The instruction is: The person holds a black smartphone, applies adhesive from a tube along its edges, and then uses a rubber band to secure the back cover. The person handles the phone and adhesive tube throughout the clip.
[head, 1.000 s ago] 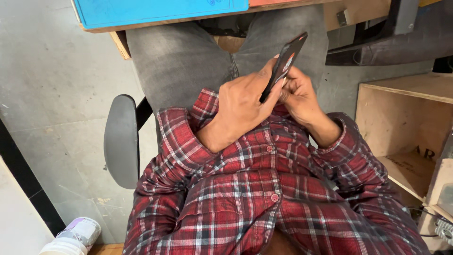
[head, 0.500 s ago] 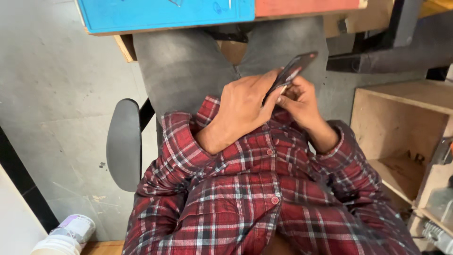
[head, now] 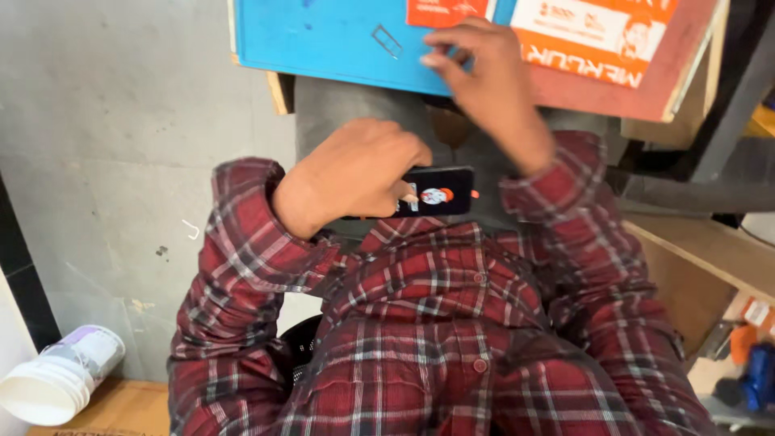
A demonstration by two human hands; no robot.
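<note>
Starting at the fingers: the left hand point(head: 355, 173) is curled closed around a dark phone point(head: 436, 191), fingers wrapped over the near end so only the far half of the phone sticks out past the knuckles, lit screen facing up. The phone's long axis runs pretty much left to right across the lap, pointing out toward the right arm's side. The right hand point(head: 484, 81) isn't on the phone at all, it's up ahead of it, stretched out to the blue board point(head: 323, 40), with the fingers point(head: 440, 56) loosely bent and the tips touching or just about touching the blue surface; honestly can't tell if it's pinching anything, looks like nothing is held. So the phone sits below and a bit to the left of that reaching hand, near its wrist, and the left hand is clearly the nearer one since it's already got hold of it. Further out: both arms are in a red plaid shirt point(head: 436, 339), grey trousers point(head: 339, 109) show under the board's edge, and the board has an orange printed label point(head: 597, 36) on its right part. Off to the lower left a white plastic tub point(head: 60, 375) lies tipped on its side near the grey floor point(head: 105, 137), and there's a wooden shelf point(head: 702, 250) on the right.
</note>
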